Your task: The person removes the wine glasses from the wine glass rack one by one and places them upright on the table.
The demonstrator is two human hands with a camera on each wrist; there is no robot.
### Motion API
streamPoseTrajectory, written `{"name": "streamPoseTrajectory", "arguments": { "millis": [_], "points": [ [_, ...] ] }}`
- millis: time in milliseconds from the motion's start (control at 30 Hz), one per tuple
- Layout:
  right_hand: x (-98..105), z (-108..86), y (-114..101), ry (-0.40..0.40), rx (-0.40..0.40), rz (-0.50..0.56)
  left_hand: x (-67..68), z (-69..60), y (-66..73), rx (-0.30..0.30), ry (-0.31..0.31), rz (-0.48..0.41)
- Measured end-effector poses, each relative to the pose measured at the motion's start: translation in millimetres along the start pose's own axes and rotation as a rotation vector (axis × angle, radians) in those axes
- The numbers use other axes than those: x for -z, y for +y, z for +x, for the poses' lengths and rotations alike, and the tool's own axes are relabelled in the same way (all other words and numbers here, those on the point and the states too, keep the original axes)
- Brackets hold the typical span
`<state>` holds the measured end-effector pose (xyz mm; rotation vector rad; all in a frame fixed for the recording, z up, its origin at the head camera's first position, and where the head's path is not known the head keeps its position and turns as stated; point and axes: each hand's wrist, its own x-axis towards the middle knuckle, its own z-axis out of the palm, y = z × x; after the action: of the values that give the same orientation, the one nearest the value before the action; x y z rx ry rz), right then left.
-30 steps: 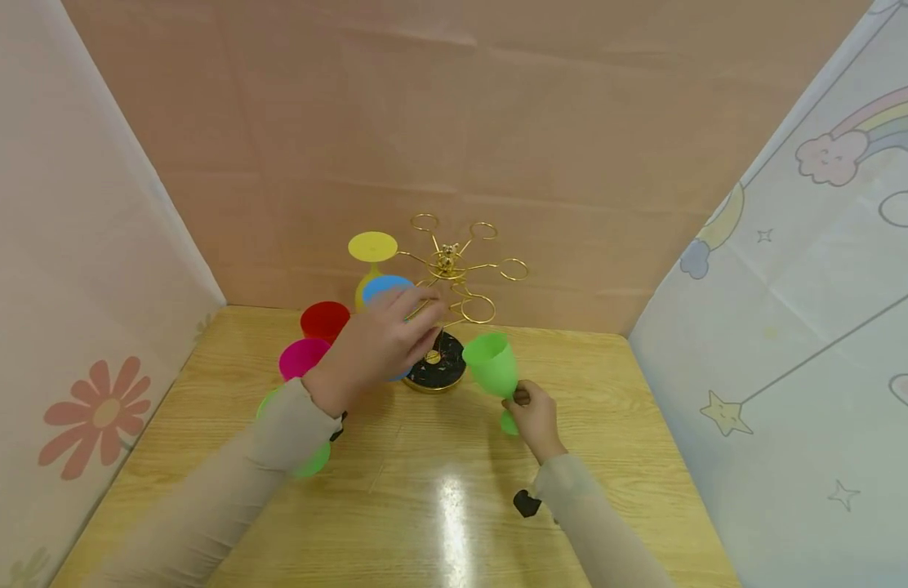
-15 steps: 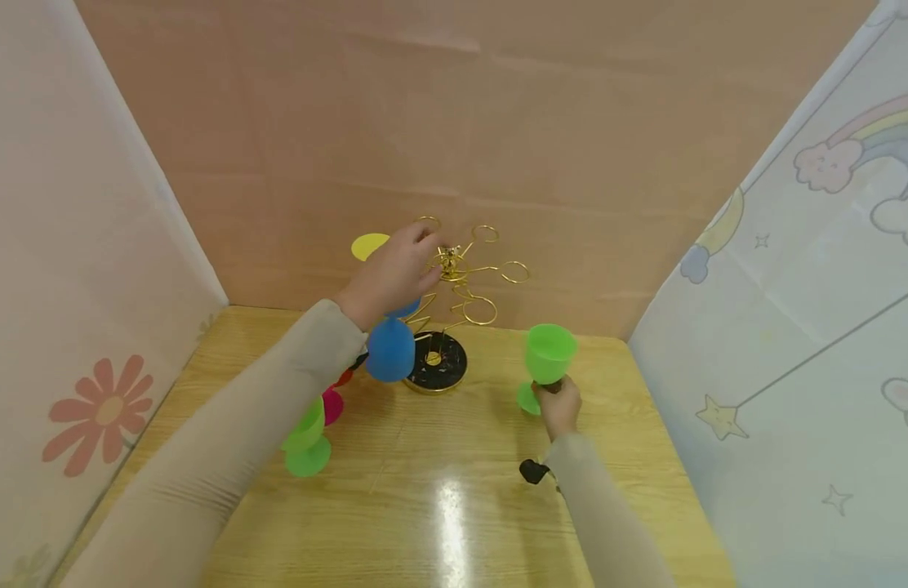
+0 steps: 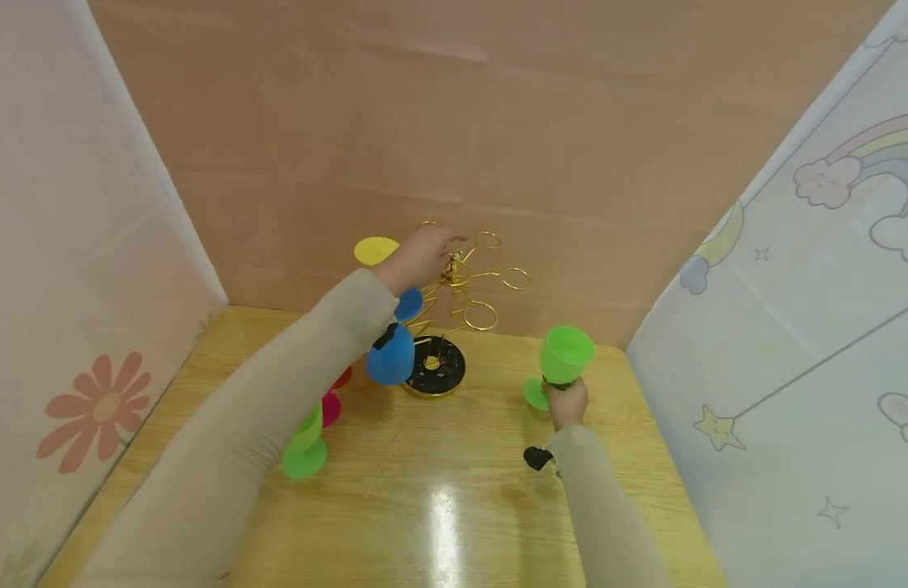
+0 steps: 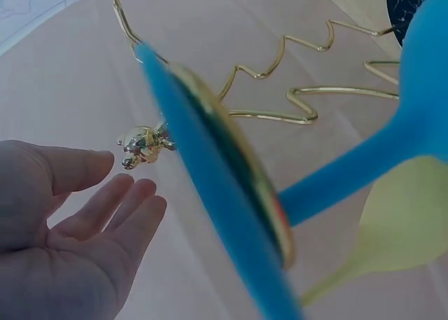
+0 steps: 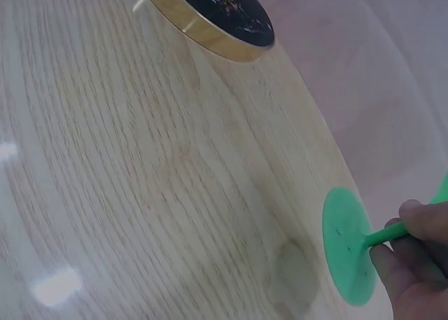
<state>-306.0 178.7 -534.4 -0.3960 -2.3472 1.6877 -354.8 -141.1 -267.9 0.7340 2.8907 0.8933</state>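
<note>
My left hand (image 3: 419,256) reaches over the top of the gold wire rack (image 3: 451,374), fingers loosely extended. In the left wrist view, its thumb and fingertips are beside the small gold bear ornament (image 4: 142,143), with a gap between them. A blue goblet (image 3: 390,361) hangs upside down on the rack, its foot resting on a gold ring. Behind it a yellow goblet (image 3: 376,251) hangs the same way. On the right, my right hand (image 3: 569,402) pinches the stem of a green goblet (image 3: 567,357), held slightly tilted, bowl upward; the wrist view shows its round foot (image 5: 346,246).
Left of the rack, a second green goblet (image 3: 304,459) stands upright on the wooden table (image 3: 439,457). A magenta goblet (image 3: 331,410) and a red goblet (image 3: 342,377) are partly hidden behind my left sleeve. Several rack rings on the right hold nothing.
My left hand has moved up and right, from beside the blue goblet to the rack's top. My right hand has carried the green goblet to the right, away from the rack.
</note>
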Motion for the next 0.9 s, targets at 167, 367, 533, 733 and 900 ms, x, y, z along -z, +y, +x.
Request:
{"name": "streamPoseTrajectory", "arguments": {
  "millis": [167,367,533,733,900],
  "points": [
    [1,5.2,9,0.008,-0.024,0.013,2.7,4.2,1.6,0.030,-0.042,-0.039],
    [5,3.1,10,-0.013,-0.069,0.036,1.3,3.6,1.8,0.046,-0.030,-0.075],
    [7,1.5,12,-0.021,-0.087,0.044,-3.1,2.6,3.2,0.081,0.007,-0.117],
    [8,2.7,17,-0.025,-0.104,0.055,-5.4,4.6,4.1,0.104,0.033,-0.059],
    [8,2.9,19,-0.014,-0.124,0.033,-8.2,4.4,8.2,0.095,0.061,0.025]
  ]
}}
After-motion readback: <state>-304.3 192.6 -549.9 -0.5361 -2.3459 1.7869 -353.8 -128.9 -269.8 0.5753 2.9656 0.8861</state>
